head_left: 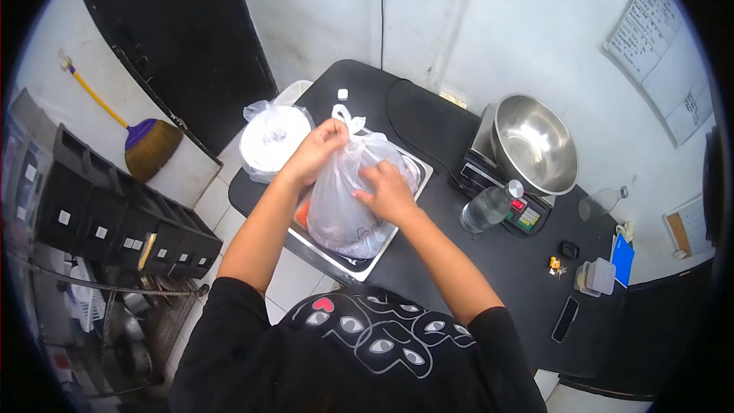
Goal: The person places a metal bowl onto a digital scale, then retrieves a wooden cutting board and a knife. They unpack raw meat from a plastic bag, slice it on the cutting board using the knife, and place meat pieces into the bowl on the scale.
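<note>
A white translucent plastic bag (336, 206), full and tied or twisted at the top, sits in a shallow metal tray (375, 269) on the black table. My left hand (325, 147) is closed around the bag's neck, just beside its white loops. My right hand (388, 193) rests against the bag's right side, thumb and fingers apart. Dark handwriting marks the lower front of the bag. Something orange (303, 213) shows at the tray's left, partly hidden by the bag. The bag's contents cannot be made out.
Left of the tray stands a white round tub in plastic (271, 141). To the right are a steel bowl (535, 144) on a digital scale (527, 218), a clear bottle (485, 210), a phone (565, 320) and small containers (596, 277). A cable crosses the black table (459, 283).
</note>
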Action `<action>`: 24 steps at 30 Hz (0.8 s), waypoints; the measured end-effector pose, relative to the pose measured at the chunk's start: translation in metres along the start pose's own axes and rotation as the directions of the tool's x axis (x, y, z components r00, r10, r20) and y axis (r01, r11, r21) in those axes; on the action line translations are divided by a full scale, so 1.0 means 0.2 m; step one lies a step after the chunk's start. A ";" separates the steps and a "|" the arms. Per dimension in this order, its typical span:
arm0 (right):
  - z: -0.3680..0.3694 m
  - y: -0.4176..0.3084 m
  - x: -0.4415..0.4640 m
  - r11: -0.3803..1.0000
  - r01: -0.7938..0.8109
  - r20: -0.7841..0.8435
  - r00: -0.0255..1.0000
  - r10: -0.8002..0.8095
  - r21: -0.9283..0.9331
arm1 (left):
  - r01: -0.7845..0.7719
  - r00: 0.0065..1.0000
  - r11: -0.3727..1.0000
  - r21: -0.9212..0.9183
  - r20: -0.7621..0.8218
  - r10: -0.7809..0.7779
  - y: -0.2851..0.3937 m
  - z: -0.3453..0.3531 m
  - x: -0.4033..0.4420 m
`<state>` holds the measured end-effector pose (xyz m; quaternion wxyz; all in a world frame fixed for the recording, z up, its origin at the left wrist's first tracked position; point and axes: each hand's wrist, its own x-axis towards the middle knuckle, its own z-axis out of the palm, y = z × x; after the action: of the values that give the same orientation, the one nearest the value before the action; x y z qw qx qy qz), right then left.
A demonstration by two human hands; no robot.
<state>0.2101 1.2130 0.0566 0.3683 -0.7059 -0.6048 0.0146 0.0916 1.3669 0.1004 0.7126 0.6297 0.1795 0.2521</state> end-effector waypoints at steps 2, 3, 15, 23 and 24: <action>0.09 0.05 -0.03 1.000 0.019 0.070 0.997 -0.018 -0.015 | 0.052 0.997 0.994 0.095 0.052 -0.057 0.01 -0.04 -0.03; 0.10 0.05 -0.04 0.999 0.029 0.108 0.994 -0.026 -0.022 | 0.055 0.998 0.973 0.226 0.027 -0.063 0.01 -0.07 -0.05; -0.02 0.05 -0.08 0.887 -0.378 0.263 0.914 0.310 0.266 | -0.155 0.958 0.592 0.791 -0.026 0.286 -0.43 0.23 -0.37; 0.02 0.06 -0.13 0.997 -0.039 0.195 0.980 0.050 -0.062 | -0.047 0.952 0.728 0.684 -0.189 0.239 -0.49 0.29 -0.37; 0.05 0.06 -0.13 0.994 -0.010 0.168 0.985 0.028 -0.108 | -0.022 0.962 0.726 0.687 -0.184 0.204 -0.49 0.30 -0.37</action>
<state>0.2090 1.1964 0.0308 0.2771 -0.7267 -0.6270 0.0456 0.0782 1.2679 0.0084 0.3883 0.8195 0.3071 0.2885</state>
